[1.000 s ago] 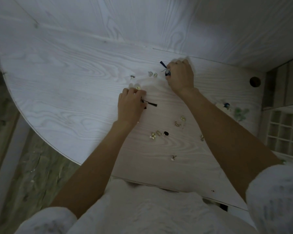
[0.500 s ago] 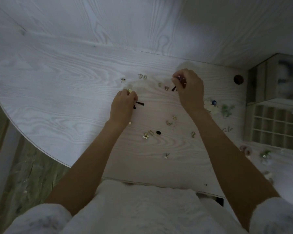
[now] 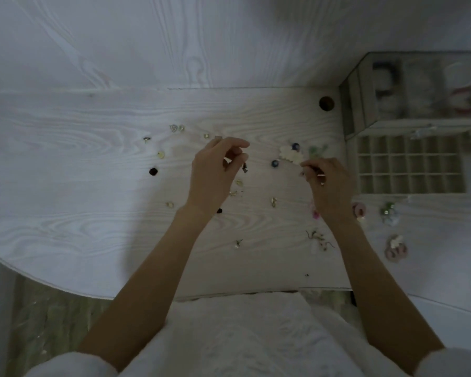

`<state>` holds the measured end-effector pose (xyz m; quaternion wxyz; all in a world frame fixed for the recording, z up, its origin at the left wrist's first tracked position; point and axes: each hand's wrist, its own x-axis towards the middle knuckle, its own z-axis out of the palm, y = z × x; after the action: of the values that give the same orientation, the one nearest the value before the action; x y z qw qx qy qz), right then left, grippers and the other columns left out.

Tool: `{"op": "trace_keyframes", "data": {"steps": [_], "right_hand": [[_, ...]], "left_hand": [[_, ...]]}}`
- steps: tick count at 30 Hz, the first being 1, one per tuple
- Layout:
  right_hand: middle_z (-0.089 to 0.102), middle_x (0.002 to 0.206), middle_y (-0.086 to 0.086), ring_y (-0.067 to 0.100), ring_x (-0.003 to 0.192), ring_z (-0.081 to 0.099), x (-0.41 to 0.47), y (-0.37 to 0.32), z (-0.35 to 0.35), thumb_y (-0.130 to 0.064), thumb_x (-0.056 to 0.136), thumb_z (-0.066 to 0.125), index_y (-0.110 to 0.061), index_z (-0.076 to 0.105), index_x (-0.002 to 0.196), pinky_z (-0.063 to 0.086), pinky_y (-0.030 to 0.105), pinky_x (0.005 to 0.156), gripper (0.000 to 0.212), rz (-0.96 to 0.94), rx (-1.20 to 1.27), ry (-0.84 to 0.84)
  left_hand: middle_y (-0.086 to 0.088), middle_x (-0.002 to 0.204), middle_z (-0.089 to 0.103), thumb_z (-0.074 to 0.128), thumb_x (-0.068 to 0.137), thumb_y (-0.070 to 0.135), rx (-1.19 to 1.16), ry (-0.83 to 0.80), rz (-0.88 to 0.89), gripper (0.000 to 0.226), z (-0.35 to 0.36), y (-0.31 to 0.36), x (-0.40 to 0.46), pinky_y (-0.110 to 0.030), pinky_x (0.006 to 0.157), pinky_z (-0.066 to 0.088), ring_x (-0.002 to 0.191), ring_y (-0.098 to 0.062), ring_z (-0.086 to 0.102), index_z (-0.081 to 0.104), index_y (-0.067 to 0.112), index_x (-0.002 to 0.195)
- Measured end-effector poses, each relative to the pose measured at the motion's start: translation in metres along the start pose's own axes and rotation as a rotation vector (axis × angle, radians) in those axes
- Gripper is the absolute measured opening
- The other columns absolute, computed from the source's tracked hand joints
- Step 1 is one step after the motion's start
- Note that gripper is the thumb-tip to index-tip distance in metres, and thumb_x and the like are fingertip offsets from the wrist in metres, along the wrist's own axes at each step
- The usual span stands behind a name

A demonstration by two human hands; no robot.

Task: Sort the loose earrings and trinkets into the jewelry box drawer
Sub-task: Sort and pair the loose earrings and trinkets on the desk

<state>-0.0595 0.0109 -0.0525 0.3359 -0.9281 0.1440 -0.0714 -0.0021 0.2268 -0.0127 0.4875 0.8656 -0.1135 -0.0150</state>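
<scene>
Over the pale wood desk [image 3: 65, 159], the left hand [image 3: 212, 172] is raised, fingers curled, pinching a small dark trinket [image 3: 244, 167]. Right hand [image 3: 328, 180] pinches something tiny beside the divided jewelry box drawer [image 3: 408, 164], with loose earrings [image 3: 176, 128] scattered around.

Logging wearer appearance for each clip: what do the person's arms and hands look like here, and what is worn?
Both forearms are bare, with pale, textured sleeves pushed up near the elbows. The left hand and right hand wear no gloves; no rings, watch or bracelets are discernible in the dim light. The garment over the lap looks like the same pale fabric.
</scene>
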Motion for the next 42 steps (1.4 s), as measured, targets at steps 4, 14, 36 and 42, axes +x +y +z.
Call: {"op": "trace_keyframes", "data": {"steps": [4,14,36,42], "right_hand": [[0.063,0.093,0.014,0.018,0.076,0.060,-0.002,0.009,0.001,-0.012,0.089,0.060,-0.008,0.069,0.094,0.041,0.015,0.071,0.011,0.036,0.001,0.000],[0.062,0.097,0.012,0.022,0.084,0.060,-0.006,0.013,0.007,-0.011,0.088,0.058,-0.010,0.066,0.105,0.040,0.025,0.070,0.018,0.077,-0.084,-0.151],[0.053,0.111,0.016,0.029,0.092,0.056,-0.006,0.002,0.020,-0.008,0.089,0.054,-0.004,0.057,0.114,0.038,0.029,0.069,0.025,0.105,-0.231,-0.285],[0.058,0.108,0.016,0.028,0.096,0.056,-0.006,0.001,0.020,-0.004,0.086,0.056,-0.005,0.059,0.115,0.033,0.024,0.073,0.029,0.114,-0.162,-0.295]], "left_hand": [[-0.005,0.084,0.063,0.063,0.085,0.006,-0.065,-0.078,0.018,0.015,0.027,0.019,0.006,-0.008,0.066,0.044,0.073,0.001,0.057,0.066,0.010,0.100],[-0.004,0.090,0.064,0.066,0.083,0.010,0.134,-0.254,-0.060,0.016,0.085,-0.003,-0.001,-0.022,0.073,0.048,0.077,-0.013,0.061,0.068,0.013,0.098],[-0.009,0.097,0.066,0.069,0.079,0.014,0.305,-0.339,-0.131,0.025,0.109,-0.008,0.000,-0.031,0.078,0.049,0.084,-0.021,0.063,0.065,0.009,0.104],[-0.011,0.100,0.066,0.064,0.082,0.009,0.277,-0.316,-0.137,0.025,0.113,-0.006,-0.002,-0.035,0.082,0.048,0.089,-0.025,0.062,0.065,0.010,0.107]]}}
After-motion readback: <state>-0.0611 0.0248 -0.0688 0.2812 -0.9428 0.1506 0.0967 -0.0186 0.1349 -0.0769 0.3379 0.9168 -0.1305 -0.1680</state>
